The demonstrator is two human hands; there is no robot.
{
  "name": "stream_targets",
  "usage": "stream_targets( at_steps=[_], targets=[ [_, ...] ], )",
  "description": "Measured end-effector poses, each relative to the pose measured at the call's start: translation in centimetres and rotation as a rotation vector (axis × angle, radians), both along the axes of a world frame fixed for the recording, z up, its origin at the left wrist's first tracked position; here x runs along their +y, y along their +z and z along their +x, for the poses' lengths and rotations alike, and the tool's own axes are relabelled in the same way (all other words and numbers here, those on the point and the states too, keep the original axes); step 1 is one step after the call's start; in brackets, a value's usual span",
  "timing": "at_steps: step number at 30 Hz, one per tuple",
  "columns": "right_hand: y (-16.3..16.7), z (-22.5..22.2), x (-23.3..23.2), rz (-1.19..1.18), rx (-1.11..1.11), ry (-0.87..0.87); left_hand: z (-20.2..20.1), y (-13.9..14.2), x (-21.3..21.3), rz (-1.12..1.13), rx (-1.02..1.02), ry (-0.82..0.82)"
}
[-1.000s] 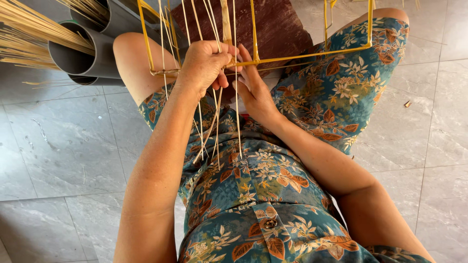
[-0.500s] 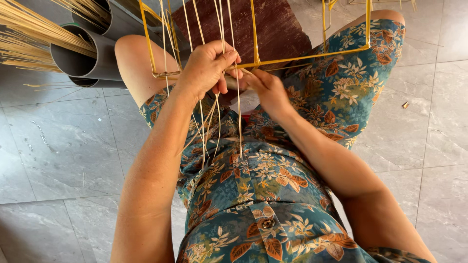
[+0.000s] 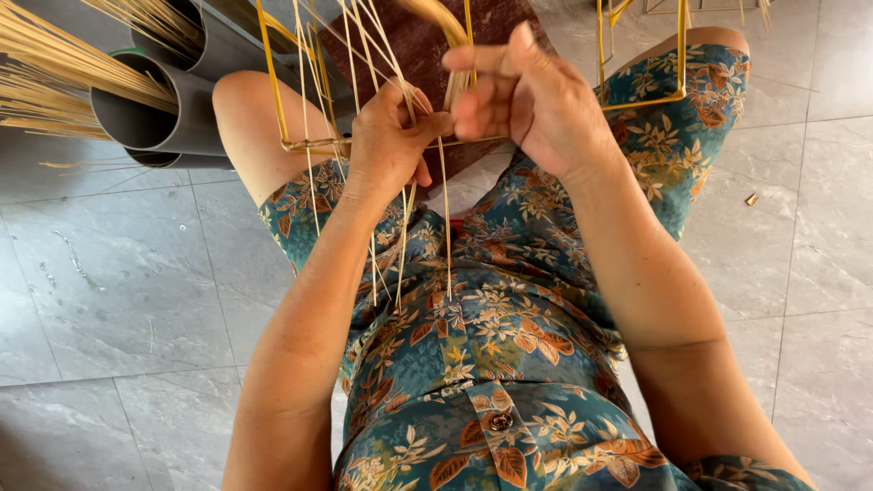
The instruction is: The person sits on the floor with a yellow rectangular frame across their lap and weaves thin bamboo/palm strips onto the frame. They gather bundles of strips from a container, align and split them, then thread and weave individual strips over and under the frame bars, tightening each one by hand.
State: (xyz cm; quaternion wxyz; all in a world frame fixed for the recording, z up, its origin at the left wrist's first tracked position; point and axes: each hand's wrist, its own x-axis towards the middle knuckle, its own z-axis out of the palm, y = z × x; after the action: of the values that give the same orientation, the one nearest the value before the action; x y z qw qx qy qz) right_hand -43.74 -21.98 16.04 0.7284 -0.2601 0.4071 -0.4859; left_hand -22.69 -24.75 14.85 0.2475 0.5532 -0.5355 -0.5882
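Observation:
A yellow wire frame rests across my knees, with thin pale straw strands running through it and hanging down over my lap. My left hand grips several of these strands at the frame's lower bar. My right hand is raised just beside it, fingers pinched on a wider straw strip that curves up over the top edge. The two hands almost touch. I sit in a floral teal dress, knees apart.
Grey plastic pipes lie at the upper left, with bundles of long straw stalks sticking out of them. A dark reddish mat lies under the frame. Grey floor tiles surround me; a small scrap lies at right.
My right hand has risen from below the frame's bar to beside my left hand and now pinches a straw strip. The view has moved closer to the hands.

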Motion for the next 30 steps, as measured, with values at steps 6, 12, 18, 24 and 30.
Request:
stream_targets(
  at_steps=[6, 12, 18, 24, 30],
  targets=[
    [-3.0, 1.1, 3.5, -0.201, 0.675, 0.007, 0.1, -0.5, -0.7, -0.023, -0.150, -0.114],
    [-6.4, 3.3, 7.1, -0.388, 1.069, 0.007, 0.4, -0.8, -1.5, 0.101, -0.258, -0.260],
    [-7.2, 1.9, 6.4, -0.526, 0.888, 0.029, 1.6, -0.4, -1.2, 0.153, 0.002, -0.183],
    [-2.0, -0.8, 5.4, -0.160, 0.590, 0.260, 2.0, 0.7, 1.0, -0.195, 0.036, 0.089],
    [1.8, 0.5, 2.4, -0.029, 0.479, 0.295, 1.1, 0.5, 1.7, -0.045, -0.070, -0.081]
  ],
)
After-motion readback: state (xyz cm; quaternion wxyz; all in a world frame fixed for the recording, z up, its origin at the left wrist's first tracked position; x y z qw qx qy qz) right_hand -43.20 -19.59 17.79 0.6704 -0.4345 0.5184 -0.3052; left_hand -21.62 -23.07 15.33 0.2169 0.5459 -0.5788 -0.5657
